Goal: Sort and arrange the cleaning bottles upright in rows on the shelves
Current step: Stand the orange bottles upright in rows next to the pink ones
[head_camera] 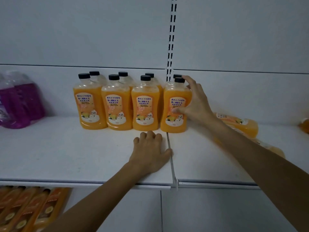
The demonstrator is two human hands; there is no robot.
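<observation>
- On the white shelf [66,148], eight orange cleaning bottles stand upright, black caps up, in two rows of four, a near row and a far row; labels face the near edge so they read from the aisle.
- Right hand [194,104] grasps the rightmost near bottle [175,108]: thumb on the label, fingers around its right side near the cap, probably to square it with its neighbours.
- Left hand [150,151] rests flat on the shelf just in front of the rows, its grip released and holding nothing, likely as a brace while reaching.
- Well to the right, a lying orange bottle [240,125] is on its side behind the right forearm, not yet stood up; at least one more shows beside it.
- Purple bottles [18,106] sit apart at the far left, so colours stay separate.
- Below, more orange packs [25,210] fill the lower shelf.
</observation>
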